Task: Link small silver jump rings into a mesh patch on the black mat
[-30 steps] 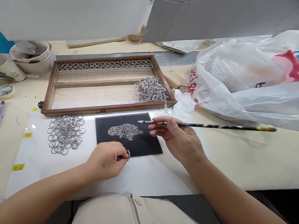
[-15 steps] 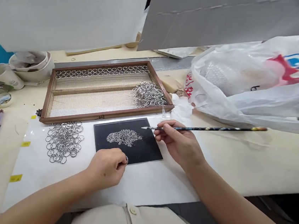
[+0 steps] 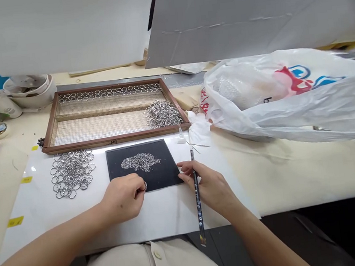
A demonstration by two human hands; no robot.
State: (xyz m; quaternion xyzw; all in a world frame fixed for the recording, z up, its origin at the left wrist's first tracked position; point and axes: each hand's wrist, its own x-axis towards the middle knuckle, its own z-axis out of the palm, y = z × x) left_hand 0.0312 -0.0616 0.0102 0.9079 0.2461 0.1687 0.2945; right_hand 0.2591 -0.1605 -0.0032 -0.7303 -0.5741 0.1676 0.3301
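My left hand [image 3: 124,196] rests on the white sheet at the near edge of a black mat [image 3: 166,174], pinching a small metal ring [image 3: 144,186] between thumb and fingers. A heap of tiny silver stones [image 3: 140,162] lies on the mat. My right hand [image 3: 209,186] sits at the mat's right corner and holds a long dark stick [image 3: 197,198], its tip pointing away from me and its tail toward my body.
A wooden mesh tray [image 3: 70,136] behind the mat holds a row of rings and a pile of rings [image 3: 162,113]. Another ring pile [image 3: 71,172] lies left of the mat. A large white plastic bag [image 3: 290,95] fills the right. Cups and bowls [image 3: 24,92] stand far left.
My right hand has swung the stick from lying sideways to pointing away from me and dropped closer to the mat's corner. The left hand stays put with the ring. The view shifted right.
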